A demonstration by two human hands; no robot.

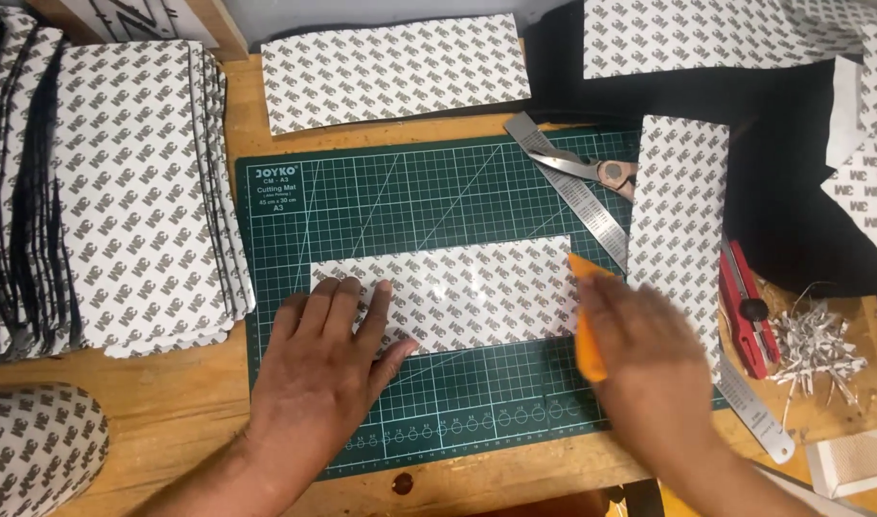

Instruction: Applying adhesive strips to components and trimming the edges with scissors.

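Head view: a printed sheet [457,292] lies flat on the green mat [438,201] at frame centre. The left hand [328,359] presses its lower left corner, fingers spread and flat. The right hand [644,349], blurred, grips an orange scraper [585,325] at the sheet's right edge. A steel ruler [577,201] and scissors [592,172] lie upper right, a red cutter [745,306] at right, a sheet stack [132,191] at left.
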